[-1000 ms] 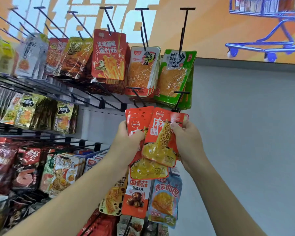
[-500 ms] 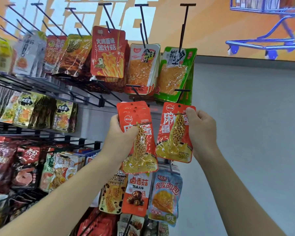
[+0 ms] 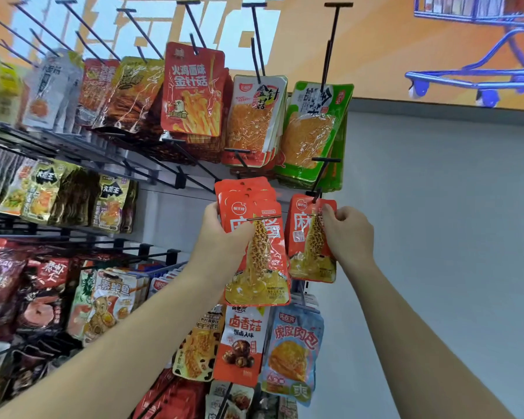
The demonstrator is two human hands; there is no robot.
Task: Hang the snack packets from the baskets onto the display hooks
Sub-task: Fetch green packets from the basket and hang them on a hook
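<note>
Step in hand: hanging one packet, right at the peg, while the rest of the supply waits in the other hand.
Right hand: fingers curled, thumb and fingertips pinching the upper right edge of a single orange packet, just under its hang hole.
Single packet: upright, face towards us, its top edge meeting the lower end of a black display hook. Whether the hole is already over the wire, I cannot tell; the overlap is too tight to read.
Left hand: wrapped round a fanned stack of matching orange packets, thumb across the front, holding it just beside the single one.
Baskets: not in view.
Around the target: green packets hang on the row above, close over the hook's crossbar; a blue packet hangs on the row below.
Progress: the racks look well filled, and several packets remain in the hand, so I judge there is more hanging to come.
Next move calls for: lining the hole up with the hook tip, sliding the packet back along the wire, then letting go and peeling the next one off the stack.
Watch for: the hole missing the tip, or the stack slipping from the left-hand hold.
</note>
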